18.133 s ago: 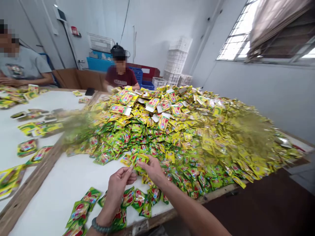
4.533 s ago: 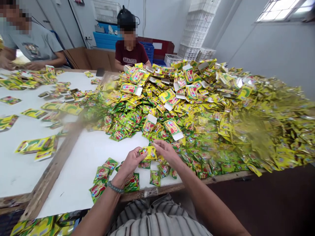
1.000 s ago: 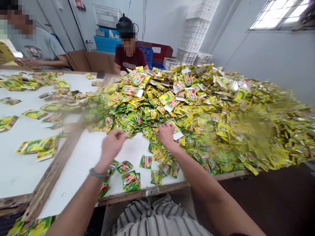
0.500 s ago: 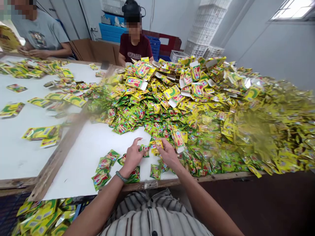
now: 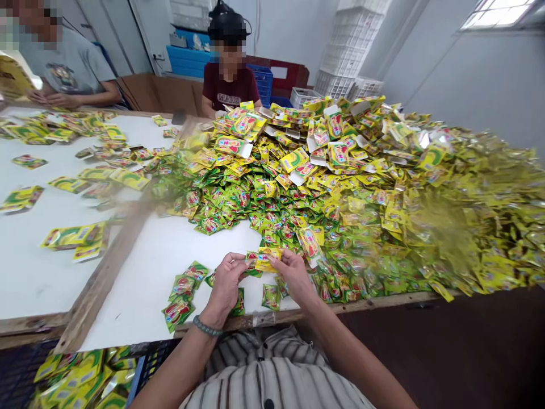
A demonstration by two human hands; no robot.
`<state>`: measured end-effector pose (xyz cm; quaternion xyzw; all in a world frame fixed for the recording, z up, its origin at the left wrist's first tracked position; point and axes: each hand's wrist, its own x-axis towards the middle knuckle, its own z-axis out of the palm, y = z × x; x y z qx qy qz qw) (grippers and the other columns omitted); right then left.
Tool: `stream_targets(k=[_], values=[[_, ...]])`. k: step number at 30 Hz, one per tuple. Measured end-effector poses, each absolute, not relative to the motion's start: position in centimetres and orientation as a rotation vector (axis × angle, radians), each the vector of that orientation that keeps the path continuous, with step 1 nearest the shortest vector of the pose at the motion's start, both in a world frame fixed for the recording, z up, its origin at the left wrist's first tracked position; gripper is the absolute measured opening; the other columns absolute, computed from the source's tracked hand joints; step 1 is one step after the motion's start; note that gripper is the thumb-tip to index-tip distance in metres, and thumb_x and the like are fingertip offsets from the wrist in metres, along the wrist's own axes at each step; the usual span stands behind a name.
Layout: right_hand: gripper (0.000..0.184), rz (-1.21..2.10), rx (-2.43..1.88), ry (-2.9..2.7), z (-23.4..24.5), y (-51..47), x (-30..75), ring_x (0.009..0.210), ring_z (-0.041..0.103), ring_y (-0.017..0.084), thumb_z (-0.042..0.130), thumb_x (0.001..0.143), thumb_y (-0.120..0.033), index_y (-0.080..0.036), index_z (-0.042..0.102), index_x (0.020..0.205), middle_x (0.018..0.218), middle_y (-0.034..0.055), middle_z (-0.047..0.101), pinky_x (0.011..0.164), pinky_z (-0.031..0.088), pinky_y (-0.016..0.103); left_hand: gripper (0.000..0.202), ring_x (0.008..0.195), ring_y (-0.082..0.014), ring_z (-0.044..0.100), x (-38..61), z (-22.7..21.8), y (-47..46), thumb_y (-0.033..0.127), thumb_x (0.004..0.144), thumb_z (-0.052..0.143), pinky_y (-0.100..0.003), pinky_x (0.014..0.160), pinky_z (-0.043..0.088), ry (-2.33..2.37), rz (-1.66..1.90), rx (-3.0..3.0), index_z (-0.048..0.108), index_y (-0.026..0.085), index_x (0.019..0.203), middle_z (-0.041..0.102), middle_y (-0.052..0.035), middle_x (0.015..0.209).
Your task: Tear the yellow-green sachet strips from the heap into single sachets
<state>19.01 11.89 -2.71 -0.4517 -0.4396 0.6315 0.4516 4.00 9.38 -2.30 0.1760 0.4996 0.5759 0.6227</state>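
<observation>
My left hand (image 5: 226,284), with a braided bracelet at the wrist, is closed in a pinch on a small green packet (image 5: 251,257). Facing it, my right hand (image 5: 297,277) grips a small yellow packet (image 5: 264,262) between thumb and fingers. The two packets meet edge to edge, or overlap slightly, just above the white table (image 5: 140,289). Several loose green packets (image 5: 182,287) lie left of my left hand, and another green packet (image 5: 271,296) is on the table below my hands. An open printed carton (image 5: 310,245) rests beyond my right hand.
A big heap of green and yellow packets (image 5: 374,227) fills the right side, with open cartons (image 5: 338,153) on top. A wooden strip (image 5: 113,267) divides the table. Below is a blue crate (image 5: 138,375) of yellow cartons. Two people sit across the table.
My left fingers have closed from a more spread pose into a pinch on the green packet. The green and yellow packets, apart before, are now together. The view has shifted slightly.
</observation>
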Motion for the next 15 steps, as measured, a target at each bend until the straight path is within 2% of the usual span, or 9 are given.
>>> stream_targets(k=[5,9,13,15], values=[[0.029,1.476,-1.211,-1.206,-3.2,11.5,18.7,0.071,0.060,0.018,0.072,0.069,-0.044,-0.018,0.063,0.079,0.071,0.0011,0.065,0.068,0.049,0.030,0.034,0.059,-0.0108,0.062,5.0,-1.8,9.0,0.026,0.063,0.077,-0.021,0.060,0.046,1.019,1.378,0.391,0.048,0.021,0.080,0.066,0.0054,0.064],[0.030,1.360,-1.288,-1.310,-3.6,11.1,18.7,0.071,0.058,0.017,0.068,0.072,-0.046,-0.018,0.062,0.081,0.071,0.0010,0.063,0.064,0.048,0.027,0.044,0.062,-0.0119,0.064,5.4,-1.9,9.2,0.020,0.056,0.082,-0.022,0.065,0.047,1.053,1.417,0.458,0.050,0.021,0.086,0.066,0.0064,0.064],[0.037,1.406,-1.228,-1.267,-2.6,10.6,18.6,0.074,0.059,0.017,0.064,0.076,-0.047,-0.018,0.061,0.099,0.084,0.0028,0.066,0.066,0.048,0.027,0.044,0.063,-0.0122,0.065,5.7,-1.7,9.6,0.020,0.054,0.083,-0.023,0.066,0.048,1.038,1.391,0.442,0.055,0.018,0.088,0.069,0.0028,0.069],[0.034,1.392,-1.251,-1.321,-1.9,10.3,18.6,0.075,0.059,0.017,0.065,0.076,-0.045,-0.017,0.063,0.095,0.085,0.0029,0.067,0.068,0.048,0.027,0.042,0.063,-0.0121,0.064,6.1,-1.5,9.7,0.020,0.052,0.083,-0.023,0.066,0.048,1.029,1.360,0.432,0.058,0.016,0.085,0.070,0.0015,0.069]])
